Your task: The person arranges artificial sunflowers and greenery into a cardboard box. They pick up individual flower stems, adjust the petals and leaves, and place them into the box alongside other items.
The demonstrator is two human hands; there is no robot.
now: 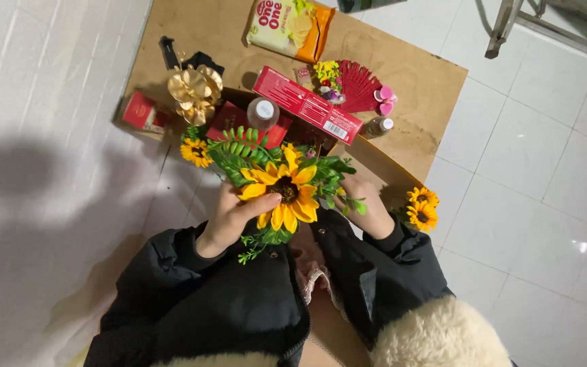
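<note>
Our left hand [234, 216] and right hand [365, 207] both grip the sunflower bunch [283, 182], which looks light and bendy, best held low by the stems.

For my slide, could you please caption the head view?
Both hands, left hand and right hand, hold a sunflower bouquet above a cluttered wooden table.

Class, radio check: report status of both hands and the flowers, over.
Left hand gripping the sunflower bunch, thumb on a petal. Right hand holding its green leaves. Red box and bottle close behind on the wooden board.
</note>
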